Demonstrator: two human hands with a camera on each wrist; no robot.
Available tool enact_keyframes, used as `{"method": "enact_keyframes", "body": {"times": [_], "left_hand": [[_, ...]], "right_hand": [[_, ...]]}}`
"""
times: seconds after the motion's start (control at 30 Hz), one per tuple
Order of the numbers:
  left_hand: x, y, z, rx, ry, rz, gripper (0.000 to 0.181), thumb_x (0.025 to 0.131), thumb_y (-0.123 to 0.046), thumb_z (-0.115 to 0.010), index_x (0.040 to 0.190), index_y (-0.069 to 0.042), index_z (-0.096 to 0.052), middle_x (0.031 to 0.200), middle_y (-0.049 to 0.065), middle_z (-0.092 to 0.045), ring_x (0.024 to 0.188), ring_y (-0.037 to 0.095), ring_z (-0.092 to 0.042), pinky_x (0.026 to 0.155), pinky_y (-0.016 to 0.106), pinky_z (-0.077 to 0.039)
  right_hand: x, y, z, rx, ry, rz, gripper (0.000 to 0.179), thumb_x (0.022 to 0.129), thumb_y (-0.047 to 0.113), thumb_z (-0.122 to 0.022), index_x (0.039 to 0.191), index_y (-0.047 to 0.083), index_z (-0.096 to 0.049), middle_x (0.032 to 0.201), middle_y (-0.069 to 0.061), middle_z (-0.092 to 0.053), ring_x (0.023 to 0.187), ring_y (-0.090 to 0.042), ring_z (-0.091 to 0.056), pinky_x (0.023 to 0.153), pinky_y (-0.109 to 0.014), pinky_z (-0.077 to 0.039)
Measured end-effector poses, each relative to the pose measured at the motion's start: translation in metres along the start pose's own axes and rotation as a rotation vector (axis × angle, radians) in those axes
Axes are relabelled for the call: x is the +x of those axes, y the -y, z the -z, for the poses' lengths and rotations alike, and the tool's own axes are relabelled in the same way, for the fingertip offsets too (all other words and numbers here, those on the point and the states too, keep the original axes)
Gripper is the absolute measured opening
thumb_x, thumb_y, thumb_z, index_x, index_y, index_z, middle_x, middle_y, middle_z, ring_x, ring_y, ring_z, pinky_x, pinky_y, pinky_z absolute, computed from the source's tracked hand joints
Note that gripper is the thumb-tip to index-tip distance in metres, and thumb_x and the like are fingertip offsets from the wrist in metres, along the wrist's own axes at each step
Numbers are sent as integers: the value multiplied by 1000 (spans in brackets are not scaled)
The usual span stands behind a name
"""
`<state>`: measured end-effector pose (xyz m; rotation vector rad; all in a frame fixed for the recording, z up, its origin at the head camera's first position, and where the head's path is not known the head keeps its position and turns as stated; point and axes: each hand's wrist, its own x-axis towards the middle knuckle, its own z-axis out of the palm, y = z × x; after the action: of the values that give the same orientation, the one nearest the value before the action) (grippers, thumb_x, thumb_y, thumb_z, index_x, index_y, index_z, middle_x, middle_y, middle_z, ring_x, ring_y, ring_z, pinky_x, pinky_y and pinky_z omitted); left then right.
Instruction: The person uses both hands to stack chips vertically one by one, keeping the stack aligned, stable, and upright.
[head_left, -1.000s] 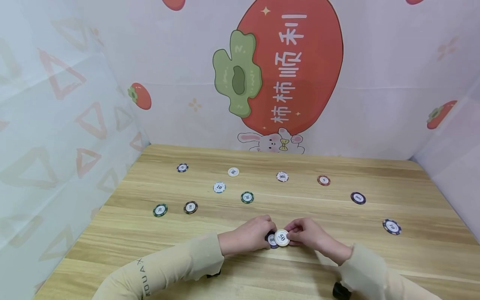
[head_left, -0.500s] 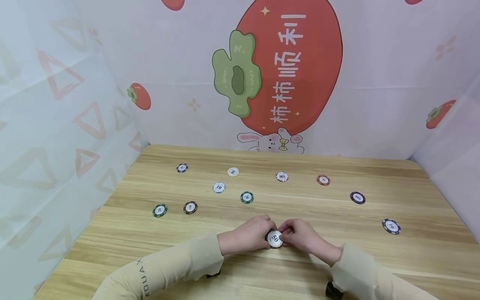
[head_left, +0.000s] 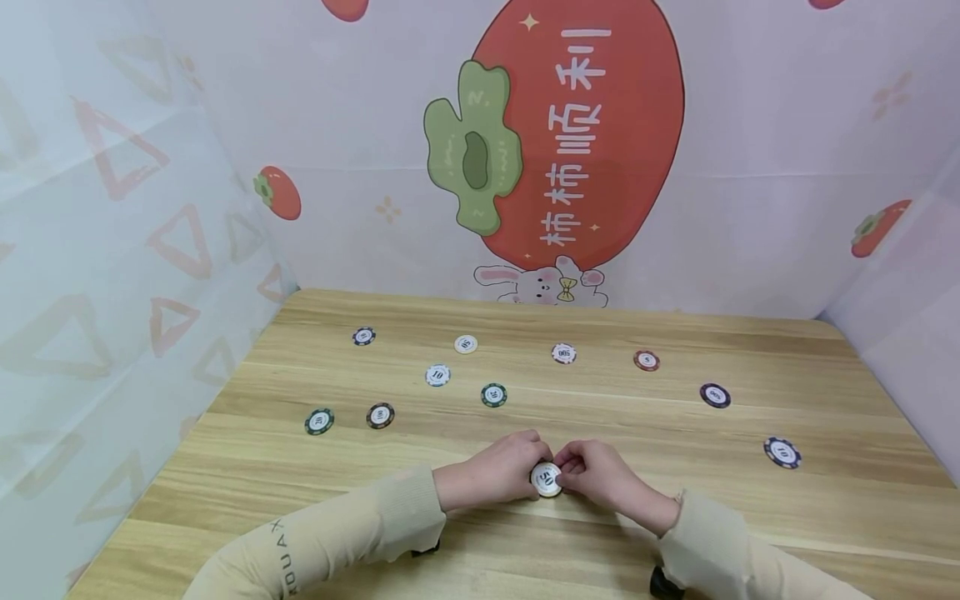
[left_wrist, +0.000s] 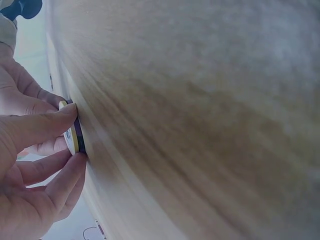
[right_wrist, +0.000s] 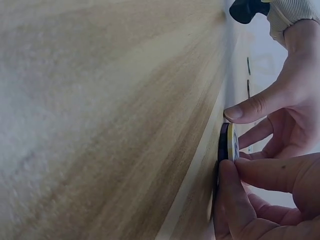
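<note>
A white chip (head_left: 545, 481) marked "50" sits atop a dark chip (right_wrist: 223, 142), on or just above the wooden table (head_left: 600, 408); the backdrop (head_left: 337, 108) reads 柿柿顺利. The left hand (head_left: 504, 469) clamps both between thumb and fingers; the right hand (head_left: 606, 477) pinches their right edge.

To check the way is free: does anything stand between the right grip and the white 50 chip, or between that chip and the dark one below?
Nothing visible does: the right grip touches the white 50 chip, which lies directly on the dark chip.
</note>
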<state>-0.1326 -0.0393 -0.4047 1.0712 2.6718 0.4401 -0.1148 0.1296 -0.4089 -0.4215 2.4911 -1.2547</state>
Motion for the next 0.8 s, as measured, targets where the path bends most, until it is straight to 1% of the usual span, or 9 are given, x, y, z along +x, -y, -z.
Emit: {"method": "enact_keyframes", "body": {"times": [0.33,0.43,0.57,0.63,0.8], "left_hand": [[-1,0,2,-5,9,-4,31,66,-10,-78,94,-9,-64,85,-4,-52,74,3,-46,67,12,-39],[-1,0,2,-7,10,-9,31,67,-10,-78,94,-9,-64,86,-4,-52,75,2,-46,67,12,-38],[-1,0,2,-10,13,-6,31,67,-11,-78,95,-9,-64,87,-4,-52,75,2,-46,67,12,-39],[0,0,1,-9,11,-4,31,67,-11,-78,95,-9,-64,87,-4,-52,75,2,-46,68,12,-39],[-1,1,-1,8,5,-10,33,66,-12,-78,96,-9,-65,88,-4,-52,75,3,-47,68,13,-39]], "right_hand": [[1,0,-3,-68,-52,6,11,73,0,-68,83,-1,-63,69,0,-58,64,-9,-52,56,-20,-44],[1,0,-3,-73,-50,8,11,73,0,-68,83,-1,-62,69,0,-57,64,-9,-52,56,-20,-44],[2,-2,0,-90,-28,10,11,75,1,-67,84,-1,-62,71,-1,-58,66,-10,-53,58,-21,-45],[3,-2,3,-127,-26,20,9,75,0,-66,83,0,-62,72,-1,-58,67,-11,-53,59,-21,-45],[1,-2,14,-251,-44,91,11,72,-3,-64,83,0,-63,73,-1,-58,67,-10,-52,59,-22,-45]]}}
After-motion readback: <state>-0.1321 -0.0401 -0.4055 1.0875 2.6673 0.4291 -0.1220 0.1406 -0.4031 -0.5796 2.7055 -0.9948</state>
